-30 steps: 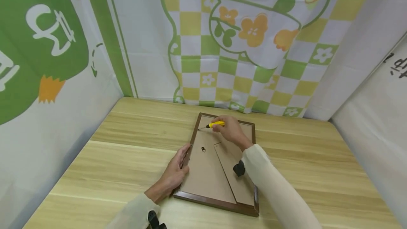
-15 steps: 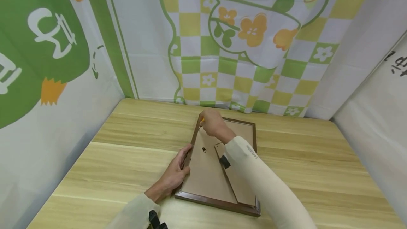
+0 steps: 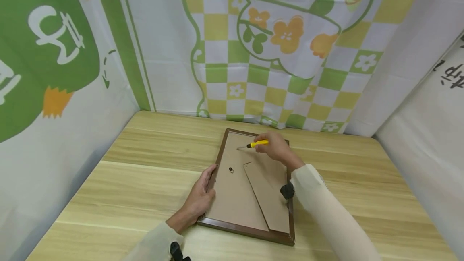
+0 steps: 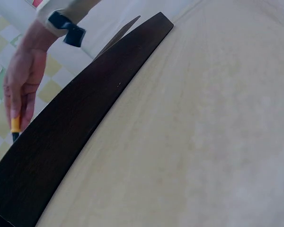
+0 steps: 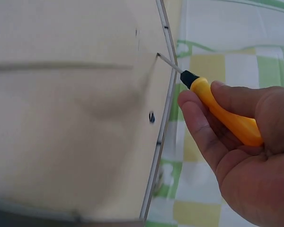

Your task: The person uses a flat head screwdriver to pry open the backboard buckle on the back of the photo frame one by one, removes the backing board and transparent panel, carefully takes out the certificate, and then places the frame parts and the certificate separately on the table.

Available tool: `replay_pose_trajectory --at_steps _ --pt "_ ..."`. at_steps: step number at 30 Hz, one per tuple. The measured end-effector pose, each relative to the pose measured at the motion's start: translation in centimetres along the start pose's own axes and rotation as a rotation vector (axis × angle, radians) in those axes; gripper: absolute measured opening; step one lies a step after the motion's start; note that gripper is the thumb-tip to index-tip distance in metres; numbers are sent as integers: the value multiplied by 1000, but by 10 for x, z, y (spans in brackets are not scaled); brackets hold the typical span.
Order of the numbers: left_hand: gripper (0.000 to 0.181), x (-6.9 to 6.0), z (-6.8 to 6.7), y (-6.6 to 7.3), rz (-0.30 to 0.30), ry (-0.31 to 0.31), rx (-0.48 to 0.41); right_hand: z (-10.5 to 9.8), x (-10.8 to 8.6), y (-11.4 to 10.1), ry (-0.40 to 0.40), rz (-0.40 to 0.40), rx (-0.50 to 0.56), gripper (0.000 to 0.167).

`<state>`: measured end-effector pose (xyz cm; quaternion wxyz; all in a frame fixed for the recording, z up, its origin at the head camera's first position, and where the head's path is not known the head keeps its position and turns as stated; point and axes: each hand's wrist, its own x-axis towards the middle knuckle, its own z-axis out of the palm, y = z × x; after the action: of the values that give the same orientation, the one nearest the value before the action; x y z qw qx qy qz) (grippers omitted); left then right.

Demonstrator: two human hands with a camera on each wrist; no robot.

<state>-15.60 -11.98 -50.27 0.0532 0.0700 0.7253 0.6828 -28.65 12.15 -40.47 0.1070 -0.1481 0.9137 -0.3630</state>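
A brown picture frame (image 3: 243, 228) lies back side up on the wooden table, showing its beige backing board (image 3: 235, 200). My left hand (image 3: 198, 197) grips the frame's left side, thumb toward the board. Over the upper part of the board, my right hand (image 3: 276, 147) holds a yellow screwdriver (image 3: 259, 143) with a black collar. In the right wrist view the screwdriver (image 5: 227, 111) lies between thumb and fingers, its thin shaft pointing at the board; whether the tip touches, I cannot tell. The left wrist view shows the frame's dark side (image 4: 75, 118).
A stand flap (image 3: 270, 204) lies slanted on the board's right half. Left of it sits a small hanging ring (image 3: 231, 170). Small dark tabs mark the frame's inner edge in the right wrist view. A printed curtain (image 3: 268, 63) rises behind the table (image 3: 156, 144).
The right hand went to the frame's upper left edge and turned over there, then came back to the right with the screwdriver. The left hand has kept its hold on the frame.
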Motion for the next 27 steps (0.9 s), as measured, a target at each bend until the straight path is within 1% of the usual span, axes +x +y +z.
replay_pose_trajectory --at_steps 4,10,15,22,24,27 --pt "77 0 0 -1 0 3 -6 -10 -11 14 8 13 26 32" --pt "77 2 0 -2 -8 14 0 -28 -29 35 27 22 121 33" --pt "77 2 0 -1 -16 19 13 -45 -46 50 68 19 149 34" --pt "76 2 1 0 -21 15 27 -62 -73 76 126 18 234 38" --pt "76 2 1 0 -22 20 28 -65 -81 83 147 28 243 38" --pt "76 2 1 0 -24 24 26 -69 -91 93 170 65 249 39"
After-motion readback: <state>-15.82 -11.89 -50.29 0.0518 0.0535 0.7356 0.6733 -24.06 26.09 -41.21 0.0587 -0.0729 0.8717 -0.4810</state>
